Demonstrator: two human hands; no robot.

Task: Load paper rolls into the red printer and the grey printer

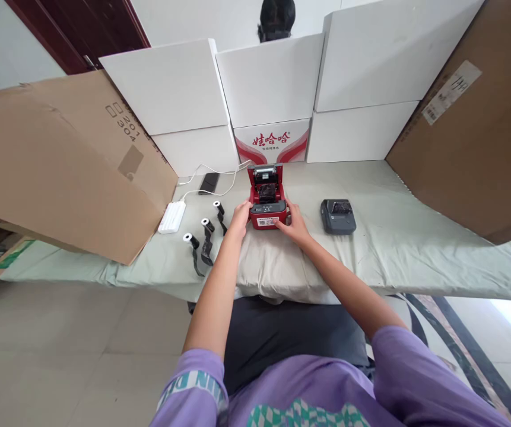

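A red label printer (266,222) stands on the cloth-covered table in front of me, its lid (264,173) raised toward the back. Inside its open bay sits something dark and shiny (267,193). My left hand (240,216) grips the printer's left side, and my right hand (295,225) holds its right side with the thumb on the labelled front. To the left, three small rolls with white ends, a back roll (218,207), a middle roll (208,225) and a front roll (191,240), trail dark strips. A dark grey printer (338,218) lies off to the right.
A white power bank (172,217) with a white cable lies at the left, near a black phone (209,183). White boxes (269,83) wall off the back. Brown cardboard panels stand at the left (72,172) and right (473,136). A person's head (277,18) shows beyond.
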